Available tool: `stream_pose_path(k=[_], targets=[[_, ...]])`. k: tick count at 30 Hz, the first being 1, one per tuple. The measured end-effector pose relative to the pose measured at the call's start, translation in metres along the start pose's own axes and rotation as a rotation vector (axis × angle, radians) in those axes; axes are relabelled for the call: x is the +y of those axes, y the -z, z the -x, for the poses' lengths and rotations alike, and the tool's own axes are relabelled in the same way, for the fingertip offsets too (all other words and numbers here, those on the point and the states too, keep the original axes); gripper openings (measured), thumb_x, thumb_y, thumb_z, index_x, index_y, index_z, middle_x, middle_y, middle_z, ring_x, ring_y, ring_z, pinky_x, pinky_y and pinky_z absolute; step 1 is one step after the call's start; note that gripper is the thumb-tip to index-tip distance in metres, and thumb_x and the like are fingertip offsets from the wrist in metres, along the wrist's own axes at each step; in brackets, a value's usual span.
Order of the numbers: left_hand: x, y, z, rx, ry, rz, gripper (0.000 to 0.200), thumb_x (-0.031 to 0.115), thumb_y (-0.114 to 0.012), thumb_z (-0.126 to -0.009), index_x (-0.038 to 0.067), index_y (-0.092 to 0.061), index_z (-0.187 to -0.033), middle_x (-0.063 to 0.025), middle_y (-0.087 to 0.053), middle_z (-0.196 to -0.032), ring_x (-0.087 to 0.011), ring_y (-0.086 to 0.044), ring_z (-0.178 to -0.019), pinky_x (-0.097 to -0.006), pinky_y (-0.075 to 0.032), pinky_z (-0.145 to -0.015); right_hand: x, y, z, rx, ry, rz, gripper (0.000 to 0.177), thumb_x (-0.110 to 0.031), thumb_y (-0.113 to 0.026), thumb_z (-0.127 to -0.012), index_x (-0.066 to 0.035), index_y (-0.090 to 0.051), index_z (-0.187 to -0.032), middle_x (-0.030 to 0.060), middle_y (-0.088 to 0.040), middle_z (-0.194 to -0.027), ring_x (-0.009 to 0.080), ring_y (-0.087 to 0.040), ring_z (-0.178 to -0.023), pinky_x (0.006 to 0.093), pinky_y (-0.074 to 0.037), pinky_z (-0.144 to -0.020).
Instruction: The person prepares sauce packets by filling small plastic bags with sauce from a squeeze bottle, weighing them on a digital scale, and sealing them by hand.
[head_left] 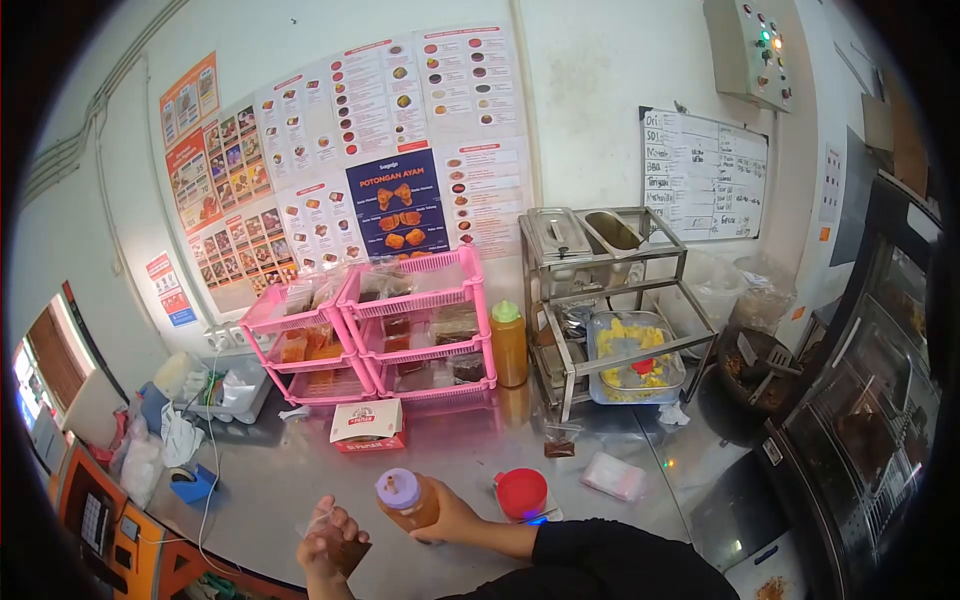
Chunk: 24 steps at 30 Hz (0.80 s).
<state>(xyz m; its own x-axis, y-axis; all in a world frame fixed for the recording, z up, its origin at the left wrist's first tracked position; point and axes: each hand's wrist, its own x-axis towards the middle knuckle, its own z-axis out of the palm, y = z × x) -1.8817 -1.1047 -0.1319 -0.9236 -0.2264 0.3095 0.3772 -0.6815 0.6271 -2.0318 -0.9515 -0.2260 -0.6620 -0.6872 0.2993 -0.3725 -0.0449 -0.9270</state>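
My right hand (450,515) is wrapped round a squeeze bottle (408,510) of brown sauce with a lilac cap, held tilted low over the steel counter. Just left of it, my left hand (328,545) is closed on a small clear plastic bag (348,553) with dark brown sauce in its bottom. The bottle's nozzle and the bag are apart. To the right of my right hand stands a red cup (522,492), with a small blue light beside its base. Behind it lie a filled sauce packet (560,440) and a stack of clear plastic bags (613,476).
Pink racks (420,325) with sauce packets stand against the wall, a food box (367,425) in front. A green-capped bottle (508,345) is beside a metal rack (600,290) holding a tray (640,385) of yellow pieces. A tape dispenser (193,484) sits left; a glass cabinet (860,410) right.
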Motion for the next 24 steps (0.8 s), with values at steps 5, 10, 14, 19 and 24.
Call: stream_pose_path(k=[5,10,14,19,24], targets=[[-0.025,-0.021,0.008,-0.064,0.133,-0.117,0.072,0.019,-0.056,-0.058,0.007,-0.038,-0.127,-0.0082,-0.050,-0.095,-0.0228,-0.051,-0.082,-0.0415,-0.043,-0.075,-0.022,0.023,0.021,0.064,0.103,-0.025,0.098,-0.023,-0.075,-0.063,-0.005,-0.013,-0.136,0.0156,-0.026,-0.134,0.0239,-0.025,-0.127,0.0351,-0.027,-0.101],[-0.074,-0.032,0.022,-0.028,0.362,-0.492,0.064,0.018,-0.055,-0.062,0.004,-0.043,-0.123,-0.0103,-0.052,-0.105,-0.0188,-0.047,-0.099,-0.0327,-0.036,-0.087,-0.038,0.044,0.069,-0.182,0.051,-0.372,0.065,-0.016,-0.065,-0.077,-0.003,-0.029,-0.130,0.0109,-0.041,-0.123,0.0172,-0.039,-0.116,0.0303,-0.035,-0.094],[-0.093,-0.057,0.025,-0.106,0.326,-1.030,0.033,0.011,-0.051,-0.074,0.000,-0.057,-0.104,-0.0089,-0.055,-0.097,-0.0127,-0.050,-0.091,-0.0269,-0.039,-0.078,-0.020,0.051,0.090,-0.299,-0.205,-0.558,0.017,-0.010,-0.054,-0.086,0.000,-0.054,-0.100,0.0023,-0.058,-0.090,0.0077,-0.053,-0.083,0.0220,-0.043,-0.074],[-0.120,-0.064,0.042,0.248,0.184,-1.053,0.011,0.004,-0.057,-0.078,-0.001,-0.064,-0.085,-0.0040,-0.060,-0.075,-0.0087,-0.054,-0.069,-0.0215,-0.043,-0.062,-0.022,0.071,0.103,-0.227,-0.259,-0.468,0.013,-0.012,-0.054,-0.086,0.000,-0.056,-0.091,0.0024,-0.058,-0.081,0.0061,-0.053,-0.073,0.0202,-0.042,-0.064],[-0.139,-0.061,0.068,0.400,0.177,-1.097,0.009,0.008,-0.063,-0.077,-0.001,-0.064,-0.075,-0.0044,-0.062,-0.071,-0.0088,-0.055,-0.066,-0.0216,-0.043,-0.061,-0.027,0.084,0.125,-0.264,-0.320,-0.482,0.017,-0.014,-0.055,-0.086,0.000,-0.057,-0.093,0.0020,-0.059,-0.078,0.0062,-0.053,-0.071,0.0206,-0.043,-0.063]])
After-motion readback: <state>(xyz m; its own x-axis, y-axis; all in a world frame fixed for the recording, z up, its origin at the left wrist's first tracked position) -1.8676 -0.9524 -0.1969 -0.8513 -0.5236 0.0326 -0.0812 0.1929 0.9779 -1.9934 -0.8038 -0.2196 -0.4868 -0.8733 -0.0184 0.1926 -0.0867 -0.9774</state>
